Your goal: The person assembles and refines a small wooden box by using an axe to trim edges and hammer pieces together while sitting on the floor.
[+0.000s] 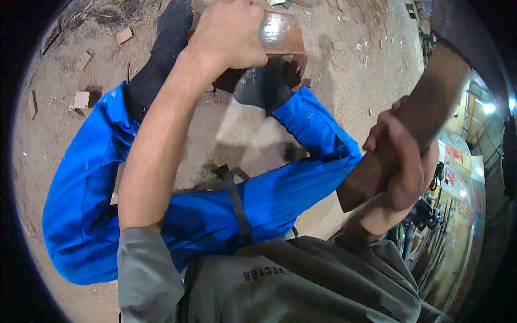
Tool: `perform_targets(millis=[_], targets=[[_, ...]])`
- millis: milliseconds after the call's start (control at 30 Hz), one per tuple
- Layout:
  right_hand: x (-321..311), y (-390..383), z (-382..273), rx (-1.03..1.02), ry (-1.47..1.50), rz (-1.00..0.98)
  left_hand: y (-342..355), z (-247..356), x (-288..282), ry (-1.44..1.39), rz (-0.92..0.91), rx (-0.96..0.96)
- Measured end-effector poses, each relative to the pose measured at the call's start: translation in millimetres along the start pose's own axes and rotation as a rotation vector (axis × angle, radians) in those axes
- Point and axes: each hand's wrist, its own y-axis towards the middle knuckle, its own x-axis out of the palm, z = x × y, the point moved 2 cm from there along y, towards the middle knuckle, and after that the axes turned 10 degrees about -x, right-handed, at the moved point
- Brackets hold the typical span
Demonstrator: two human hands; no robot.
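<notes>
My left hand [231,35] is at the top middle, its fingers curled down against the near end of a shiny reddish-brown wooden piece [283,35]. That piece lies low over the floor between my feet, and my hand hides part of it. On the right, my right hand [404,161] is wrapped round a long, flat, dark brown board [436,91]. The board slants from beside my knee up to the upper right, where its far end runs into shadow. My thumb and fingers show on its upper face and edge.
My legs in blue trousers [81,199] are bent on the dirt floor [215,134], with dark shoes near the wooden piece. Small wood offcuts [82,99] and chips are scattered about. At the right, long thin rods [431,237] and dark equipment [423,212] stand along a painted panel [458,188].
</notes>
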Motion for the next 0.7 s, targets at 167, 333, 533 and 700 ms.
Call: perform_targets(millis=[167, 333, 533, 700], targets=[[15, -21, 33, -0.006, -0.061, -0.210, -2, -15, 15, 0.062, 0.122, 0.057], [25, -24, 67, 0.129, 0.008, -0.331, -3, -23, 13, 0.045, 0.193, 0.103], [22, -14, 96, 0.111, 0.271, -0.187, -4, -13, 9, 0.085, 0.075, 0.056], [22, -10, 132, -0.071, -0.072, -0.468, -7, -24, 13, 0.063, 0.021, 0.043]])
